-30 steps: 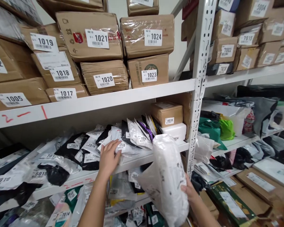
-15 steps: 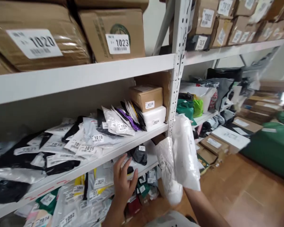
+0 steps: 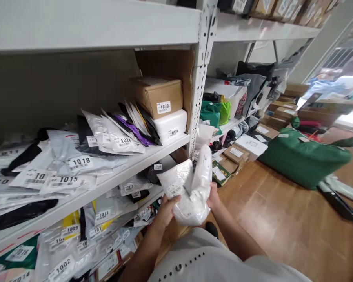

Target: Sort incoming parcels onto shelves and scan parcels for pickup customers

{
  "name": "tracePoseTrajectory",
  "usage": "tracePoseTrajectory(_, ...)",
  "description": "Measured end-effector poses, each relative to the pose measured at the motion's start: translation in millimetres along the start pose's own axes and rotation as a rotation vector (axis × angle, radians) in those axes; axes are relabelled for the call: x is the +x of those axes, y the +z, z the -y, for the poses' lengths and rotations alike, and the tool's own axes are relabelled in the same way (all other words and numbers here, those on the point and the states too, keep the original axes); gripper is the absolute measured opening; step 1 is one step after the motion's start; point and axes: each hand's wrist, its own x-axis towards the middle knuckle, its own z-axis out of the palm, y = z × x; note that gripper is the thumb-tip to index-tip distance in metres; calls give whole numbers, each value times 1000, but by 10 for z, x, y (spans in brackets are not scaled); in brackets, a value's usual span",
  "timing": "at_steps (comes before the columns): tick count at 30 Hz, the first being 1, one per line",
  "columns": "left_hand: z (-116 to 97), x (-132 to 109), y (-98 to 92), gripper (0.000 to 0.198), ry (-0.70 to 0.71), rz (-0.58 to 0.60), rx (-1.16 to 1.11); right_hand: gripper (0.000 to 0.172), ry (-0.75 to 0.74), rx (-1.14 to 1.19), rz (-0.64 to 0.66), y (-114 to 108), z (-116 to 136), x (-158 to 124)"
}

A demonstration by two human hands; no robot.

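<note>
Two white plastic parcel bags are held together in front of my body. The left parcel bag (image 3: 181, 182) bears a printed label, and the right parcel bag (image 3: 202, 172) stands more upright against it. My left hand (image 3: 167, 209) is closed on the lower left edge of the labelled bag, its thumb lying over the front. On the far side, my right hand (image 3: 213, 196) grips the right bag's edge, with most of its fingers hidden behind the plastic.
On the left, a white shelf (image 3: 155, 158) carries labelled mailers (image 3: 125, 141), a cardboard box (image 3: 160, 96) and a white box (image 3: 172, 125). A perforated post (image 3: 197, 90) rises beyond the bags. Toward the right, a large green bag (image 3: 302, 156) lies on the wooden floor (image 3: 253, 219).
My left hand has come from open beside the lower shelf to a grip on the labelled bag. Both bags have moved lower and left, and the view has shifted right and down.
</note>
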Motion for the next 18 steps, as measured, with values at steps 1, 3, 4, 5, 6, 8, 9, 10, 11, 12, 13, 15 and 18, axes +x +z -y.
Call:
tracePoseTrajectory(1, -24, 34, -74, 62, 9, -48, 42, 48, 28, 54, -7, -78, -23, 9)
tracePoseTrajectory(3, -77, 109, -216, 61, 37, -107, 140, 39, 35, 123, -98, -263, -70, 17)
tracePoseTrajectory(4, -95, 145, -271, 61, 56, -130, 180, 37, 16, 126, -172, -368, -91, 13)
tracePoseTrajectory(5, -104, 178, -311, 61, 74, -152, 209, 38, 4, 119, -238, -480, -107, 2)
tracePoseTrajectory(6, -102, 207, -329, 61, 87, -173, 228, 40, 1, 106, -276, -594, -115, -15)
tracePoseTrajectory(8, -64, 245, -296, 61, 77, -185, 249, 44, 17, 57, -238, -815, -99, -63)
tracePoseTrajectory(9, -30, 258, -245, 60, 56, -169, 255, 45, 31, 16, -173, -911, -71, -88)
tracePoseTrajectory(10, 14, 268, -172, 59, 36, -138, 262, 45, 40, -32, -105, -993, -29, -108)
tracePoseTrajectory(11, 64, 278, -84, 57, 22, -103, 272, 45, 38, -83, -43, -1059, 26, -121)
tracePoseTrajectory(12, 120, 290, 17, 55, 19, -71, 284, 45, 21, -125, 5, -1110, 95, -125)
tracePoseTrajectory(13, 178, 305, 125, 54, 27, -45, 295, 46, -4, -155, 41, -1148, 173, -118)
tracePoseTrajectory(15, 295, 343, 347, 53, 64, -24, 314, 48, -56, -177, 84, -1205, 346, -81)
tracePoseTrajectory(18, 439, 399, 658, 54, 146, -72, 341, 49, -98, -165, 108, -1335, 577, -11)
